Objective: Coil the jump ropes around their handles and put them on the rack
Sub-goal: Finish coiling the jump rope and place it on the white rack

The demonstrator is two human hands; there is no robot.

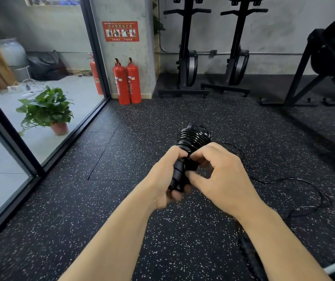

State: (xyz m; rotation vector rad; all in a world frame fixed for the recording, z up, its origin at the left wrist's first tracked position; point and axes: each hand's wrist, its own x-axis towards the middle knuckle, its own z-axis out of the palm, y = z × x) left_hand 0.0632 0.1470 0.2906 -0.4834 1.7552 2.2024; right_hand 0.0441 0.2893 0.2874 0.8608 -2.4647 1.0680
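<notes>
Left hand (160,179) is wrapped round the black jump rope handles (177,175), right hand (221,177) pinching the rope (296,179) against them (coils (194,137) stacked at the far end). The slack trails right across the floor (81,220).

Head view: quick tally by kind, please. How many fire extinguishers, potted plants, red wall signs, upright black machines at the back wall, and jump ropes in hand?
fire extinguishers: 3
potted plant: 1
red wall sign: 1
upright black machines: 2
jump rope in hand: 1
Total: 8
</notes>
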